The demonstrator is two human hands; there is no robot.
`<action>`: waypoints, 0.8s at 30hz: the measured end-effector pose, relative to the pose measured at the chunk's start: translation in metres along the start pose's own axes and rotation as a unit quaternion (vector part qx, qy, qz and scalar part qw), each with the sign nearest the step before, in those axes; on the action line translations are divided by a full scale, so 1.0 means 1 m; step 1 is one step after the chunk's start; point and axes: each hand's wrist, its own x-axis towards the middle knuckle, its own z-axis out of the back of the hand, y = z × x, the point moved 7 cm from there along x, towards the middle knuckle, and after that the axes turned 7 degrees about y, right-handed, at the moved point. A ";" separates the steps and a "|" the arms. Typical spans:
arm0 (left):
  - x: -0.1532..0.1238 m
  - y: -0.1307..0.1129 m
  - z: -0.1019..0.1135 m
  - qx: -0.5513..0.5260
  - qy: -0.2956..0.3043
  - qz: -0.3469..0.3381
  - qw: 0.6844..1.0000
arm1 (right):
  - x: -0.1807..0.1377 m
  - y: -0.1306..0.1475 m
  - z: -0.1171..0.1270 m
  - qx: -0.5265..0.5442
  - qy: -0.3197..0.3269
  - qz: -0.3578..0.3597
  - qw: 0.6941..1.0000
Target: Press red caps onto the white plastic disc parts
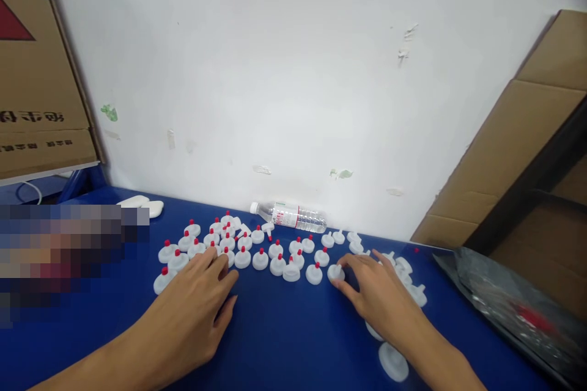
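My right hand (383, 293) has its thumb and index finger at the sides of a white nozzle cap (336, 272) with a bare spout, which stands on the blue table. My left hand (195, 296) hovers low over the left group of caps, fingers bent and thumb apart, with nothing visible between them. Its fingertips hide part of several white caps with red tips. One such red-tipped cap (260, 259) stands between my hands, among several like it. Beyond and below my right hand lie more bare white caps, including one large cap (393, 361) near its wrist.
A clear plastic bottle (288, 216) lies against the white wall. Cardboard boxes stand at left (41, 73) and right (504, 146). A grey plastic bag (499, 305) lies at the right edge of the blue table (284, 336). White objects (155, 208) lie at the back left, beside a blurred area.
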 end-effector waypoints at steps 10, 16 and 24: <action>0.000 -0.002 -0.015 0.124 0.061 -0.009 0.990 | 0.000 0.008 0.020 0.034 -0.067 0.008 0.997; 0.000 -0.001 -0.016 0.116 0.070 -0.019 0.991 | -0.003 0.019 0.032 0.025 -0.117 0.017 0.993; -0.005 0.001 -0.007 0.096 0.036 0.029 0.994 | -0.003 0.032 0.028 0.029 -0.096 0.048 0.994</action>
